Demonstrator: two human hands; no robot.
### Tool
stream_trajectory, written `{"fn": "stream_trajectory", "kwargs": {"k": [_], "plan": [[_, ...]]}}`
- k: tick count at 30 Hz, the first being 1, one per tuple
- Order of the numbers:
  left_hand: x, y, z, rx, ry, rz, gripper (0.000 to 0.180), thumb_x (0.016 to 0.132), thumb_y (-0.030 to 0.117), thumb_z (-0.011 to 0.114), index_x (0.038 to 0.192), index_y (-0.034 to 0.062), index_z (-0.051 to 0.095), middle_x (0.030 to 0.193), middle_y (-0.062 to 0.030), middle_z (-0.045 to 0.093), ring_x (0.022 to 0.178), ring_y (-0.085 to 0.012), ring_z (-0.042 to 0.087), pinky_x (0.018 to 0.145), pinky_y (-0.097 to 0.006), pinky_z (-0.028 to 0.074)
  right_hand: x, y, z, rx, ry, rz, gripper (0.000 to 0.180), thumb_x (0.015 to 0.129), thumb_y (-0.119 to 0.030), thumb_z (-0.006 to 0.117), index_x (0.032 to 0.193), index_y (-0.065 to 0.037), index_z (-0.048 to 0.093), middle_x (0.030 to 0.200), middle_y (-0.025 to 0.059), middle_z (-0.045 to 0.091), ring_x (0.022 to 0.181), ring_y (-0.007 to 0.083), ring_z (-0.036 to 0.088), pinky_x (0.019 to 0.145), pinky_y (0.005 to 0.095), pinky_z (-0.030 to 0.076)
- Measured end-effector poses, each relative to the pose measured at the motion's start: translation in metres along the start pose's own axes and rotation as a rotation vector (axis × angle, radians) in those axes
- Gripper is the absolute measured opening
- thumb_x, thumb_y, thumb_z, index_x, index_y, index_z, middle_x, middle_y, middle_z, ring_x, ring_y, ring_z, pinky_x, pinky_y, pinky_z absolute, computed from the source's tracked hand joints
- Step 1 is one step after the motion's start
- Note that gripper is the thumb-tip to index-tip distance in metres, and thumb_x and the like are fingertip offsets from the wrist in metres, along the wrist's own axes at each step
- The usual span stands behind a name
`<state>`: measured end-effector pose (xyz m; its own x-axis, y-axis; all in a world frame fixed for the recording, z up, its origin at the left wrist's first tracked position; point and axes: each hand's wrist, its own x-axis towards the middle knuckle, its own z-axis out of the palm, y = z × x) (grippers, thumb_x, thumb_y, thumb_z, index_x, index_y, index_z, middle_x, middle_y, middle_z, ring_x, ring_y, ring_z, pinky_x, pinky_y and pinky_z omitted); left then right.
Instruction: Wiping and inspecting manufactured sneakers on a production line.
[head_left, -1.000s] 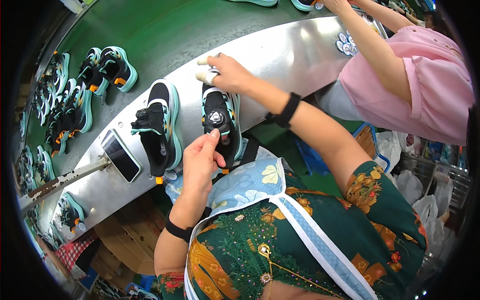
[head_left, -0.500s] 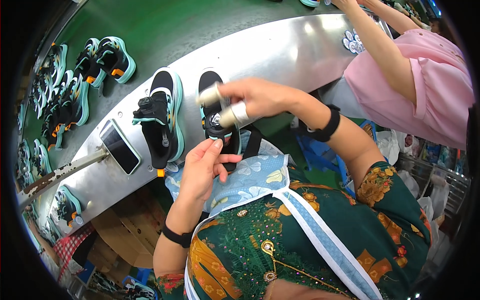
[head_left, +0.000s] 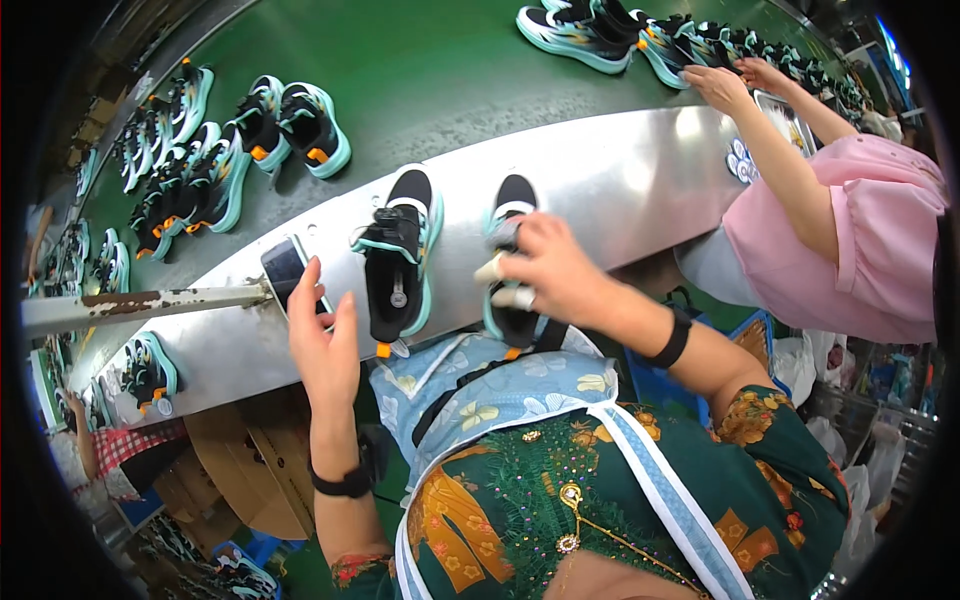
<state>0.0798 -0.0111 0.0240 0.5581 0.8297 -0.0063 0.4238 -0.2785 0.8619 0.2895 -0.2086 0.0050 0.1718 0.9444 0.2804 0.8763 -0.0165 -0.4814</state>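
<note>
Two black sneakers with mint soles stand side by side at the near edge of the metal table. My right hand [head_left: 552, 272], with pale covers on some fingertips, is bent over the right sneaker [head_left: 516, 193] and grips its upper. A blurred grey patch shows at its fingers, and the hand hides the middle of that shoe. The left sneaker [head_left: 428, 290] stands untouched, toe pointing away, with an orange heel tab. My left hand [head_left: 325, 350] is raised left of it, fingers apart and holding nothing, overlapping the edge of a phone [head_left: 284, 265] lying on the metal.
More sneakers [head_left: 311, 128] stand in groups on the green belt [head_left: 420, 70] at left and far right. A worn metal bar [head_left: 150, 308] reaches in from the left. At right, a co-worker in pink [head_left: 880, 240] handles shoes [head_left: 665, 50]. Cardboard [head_left: 240, 470] lies below the table.
My left hand has left the right sneaker and moved left toward the phone, its fingers spreading. My right hand has come down onto the right sneaker. The view has shifted, and the co-worker's hands now reach shoes.
</note>
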Motion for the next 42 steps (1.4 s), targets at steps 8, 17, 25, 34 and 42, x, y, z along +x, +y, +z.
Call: {"fn": "stream_trajectory", "kwargs": {"k": [8,17,25,34,42], "plan": [[-0.011,-0.059,0.055,-0.016,-0.105,-0.020,0.031,0.088,0.015,0.059,0.114,-0.0030,0.061,0.105,-0.0212,0.065,0.098,-0.0309,0.063,0.085,-0.037,0.047,0.069,-0.004,-0.043,0.356,-0.456,0.243,0.065,0.076,-0.020,0.074,0.135,-0.022,0.047,0.105,0.0149,0.056,0.087,0.0307,0.061,0.079,0.0400,0.049],[-0.016,-0.054,0.084,-0.357,-0.140,-0.245,0.024,0.093,0.014,0.055,0.107,-0.0041,0.063,0.092,-0.0106,0.066,0.084,-0.0157,0.059,0.079,-0.029,0.046,0.097,-0.014,0.001,0.030,-0.726,-0.117,0.047,0.067,-0.013,0.074,0.109,-0.013,0.053,0.090,0.0145,0.059,0.087,0.0362,0.062,0.069,0.0453,0.048],[-0.019,0.004,0.039,-0.641,-0.617,-0.577,0.037,0.095,0.029,0.055,0.100,-0.0074,0.060,0.093,-0.0165,0.066,0.067,-0.0135,0.063,0.041,-0.021,0.037,0.088,-0.012,0.003,0.053,-0.622,-0.187,0.045,0.066,-0.010,0.072,0.107,-0.012,0.053,0.088,0.0152,0.058,0.083,0.0371,0.062,0.069,0.0446,0.048],[-0.048,0.005,0.070,-0.839,-0.545,-0.652,0.023,0.094,0.013,0.052,0.102,-0.0063,0.061,0.083,-0.0206,0.068,0.041,-0.0071,0.044,0.037,-0.020,0.029,0.067,-0.005,0.001,0.470,-0.464,0.124,0.031,0.076,-0.014,0.070,0.104,-0.004,0.063,0.082,0.0128,0.063,0.086,0.0346,0.060,0.083,0.0422,0.045],[-0.054,0.006,0.076,-0.821,-0.554,-0.660,0.024,0.096,0.014,0.049,0.105,-0.0055,0.059,0.085,-0.0203,0.068,0.039,-0.0061,0.043,0.034,-0.019,0.028,0.054,-0.010,0.008,0.155,-0.350,-0.022,0.024,0.081,-0.029,0.066,0.097,-0.012,0.062,0.073,0.0110,0.059,0.075,0.0328,0.060,0.073,0.0400,0.043]]}}
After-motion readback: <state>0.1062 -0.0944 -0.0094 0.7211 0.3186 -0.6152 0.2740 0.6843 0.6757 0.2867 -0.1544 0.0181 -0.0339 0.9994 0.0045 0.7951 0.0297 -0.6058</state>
